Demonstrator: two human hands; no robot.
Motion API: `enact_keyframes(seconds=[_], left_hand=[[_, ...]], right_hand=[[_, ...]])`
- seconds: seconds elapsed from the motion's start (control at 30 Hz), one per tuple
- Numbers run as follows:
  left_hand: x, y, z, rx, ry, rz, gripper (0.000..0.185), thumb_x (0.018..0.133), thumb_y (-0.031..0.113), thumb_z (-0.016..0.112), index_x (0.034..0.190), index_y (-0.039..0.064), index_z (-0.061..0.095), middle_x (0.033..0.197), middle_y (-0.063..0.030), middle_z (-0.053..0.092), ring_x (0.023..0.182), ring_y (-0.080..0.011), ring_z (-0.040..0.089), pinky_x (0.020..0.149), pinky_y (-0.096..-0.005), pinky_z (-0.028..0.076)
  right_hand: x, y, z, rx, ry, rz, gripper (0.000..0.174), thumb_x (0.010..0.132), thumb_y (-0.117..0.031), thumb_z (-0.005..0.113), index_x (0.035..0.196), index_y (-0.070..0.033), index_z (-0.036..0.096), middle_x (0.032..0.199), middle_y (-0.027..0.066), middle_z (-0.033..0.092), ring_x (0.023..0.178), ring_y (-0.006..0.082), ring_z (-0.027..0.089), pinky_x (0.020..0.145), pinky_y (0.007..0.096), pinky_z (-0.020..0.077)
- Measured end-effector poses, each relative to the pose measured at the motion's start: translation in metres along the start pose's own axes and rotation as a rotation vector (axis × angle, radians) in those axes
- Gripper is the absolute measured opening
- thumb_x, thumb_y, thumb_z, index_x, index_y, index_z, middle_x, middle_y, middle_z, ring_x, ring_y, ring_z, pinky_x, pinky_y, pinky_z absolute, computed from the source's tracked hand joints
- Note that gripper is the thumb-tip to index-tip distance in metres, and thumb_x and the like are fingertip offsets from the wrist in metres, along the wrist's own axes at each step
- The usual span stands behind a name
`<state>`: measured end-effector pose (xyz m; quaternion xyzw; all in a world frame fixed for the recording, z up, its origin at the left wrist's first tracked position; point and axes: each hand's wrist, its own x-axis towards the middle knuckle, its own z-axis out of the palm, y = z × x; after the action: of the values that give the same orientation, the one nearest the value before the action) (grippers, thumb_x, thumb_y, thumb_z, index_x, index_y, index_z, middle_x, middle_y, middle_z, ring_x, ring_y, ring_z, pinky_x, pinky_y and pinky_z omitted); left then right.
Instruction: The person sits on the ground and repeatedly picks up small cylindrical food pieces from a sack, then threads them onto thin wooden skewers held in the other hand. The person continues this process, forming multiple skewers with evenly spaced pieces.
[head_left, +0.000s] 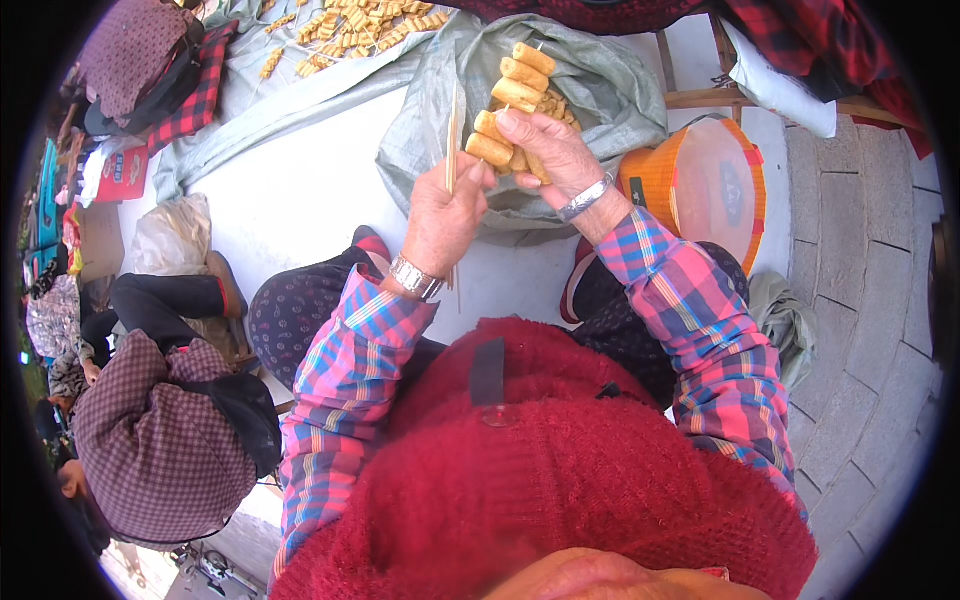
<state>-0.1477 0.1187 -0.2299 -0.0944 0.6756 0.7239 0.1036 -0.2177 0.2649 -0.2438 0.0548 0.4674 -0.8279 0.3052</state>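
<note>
My left hand (450, 206) holds several thin wooden sticks (452, 142) upright, and its fingertips meet the lower end of a skewer. On that skewer sit several golden-brown rolled pieces (517, 82) in a slanting row. My right hand (551, 154) grips the row near its middle, with more pieces under its fingers. Both hands are above an open woven plastic sack (622, 82), in which loose rolls (559, 109) show. How far the skewer runs inside the pieces is hidden.
Many skewered rolls (360, 26) lie on a woven sheet at the top. An orange basket (652, 180) stands right of the sack. People (165, 435) sit at the left, near a plastic bag (172, 236). Paving (855, 247) runs along the right.
</note>
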Motion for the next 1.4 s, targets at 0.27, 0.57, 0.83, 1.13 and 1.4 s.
enact_keyframes(seconds=[0.27,0.57,0.83,1.13,1.4], left_hand=[[0.001,-0.007,0.002,0.032,-0.02,0.03,0.023,0.095,0.02,0.046,0.079,0.006,0.055,0.05,0.0074,0.037,0.044,-0.0018,0.029,0.041,-0.0192,0.021],[-0.001,-0.007,0.001,0.057,-0.01,0.008,0.023,0.095,0.02,0.046,0.079,0.006,0.056,0.051,0.0071,0.037,0.045,-0.0019,0.029,0.041,-0.0193,0.022],[0.002,-0.011,0.004,0.046,-0.016,0.028,0.022,0.094,0.019,0.047,0.079,0.006,0.056,0.051,0.0074,0.038,0.045,-0.0017,0.029,0.042,-0.019,0.022],[-0.001,-0.004,0.002,0.035,-0.045,-0.053,0.019,0.091,0.015,0.048,0.075,0.006,0.055,0.053,0.0045,0.042,0.048,-0.004,0.036,0.044,-0.0206,0.029],[-0.002,-0.001,0.003,0.028,-0.028,-0.056,0.02,0.092,0.016,0.048,0.075,0.006,0.054,0.053,0.0047,0.042,0.048,-0.0039,0.036,0.044,-0.0207,0.029]], right_hand=[[0.007,-0.007,0.0,0.063,0.108,-0.139,0.035,0.086,-0.037,0.061,0.101,-0.006,0.058,0.084,0.0016,0.059,0.063,0.0062,0.054,0.039,0.017,0.0318],[0.01,-0.015,-0.001,0.143,0.103,-0.215,0.03,0.086,-0.034,0.06,0.096,-0.006,0.059,0.08,0.0007,0.058,0.064,0.0061,0.053,0.04,0.0172,0.0332],[0.007,-0.004,0.002,0.156,0.121,-0.162,0.033,0.086,-0.036,0.061,0.097,-0.006,0.058,0.082,0.0012,0.059,0.066,0.0079,0.054,0.04,0.0189,0.0325],[0.015,-0.018,-0.008,0.155,0.157,-0.256,0.034,0.086,-0.039,0.059,0.098,-0.006,0.058,0.083,0.0022,0.059,0.066,0.0089,0.055,0.04,0.0193,0.0333],[0.01,-0.011,-0.006,0.093,0.122,-0.222,0.034,0.085,-0.042,0.06,0.096,-0.01,0.059,0.083,-0.0025,0.058,0.068,0.0057,0.053,0.043,0.0196,0.033]])
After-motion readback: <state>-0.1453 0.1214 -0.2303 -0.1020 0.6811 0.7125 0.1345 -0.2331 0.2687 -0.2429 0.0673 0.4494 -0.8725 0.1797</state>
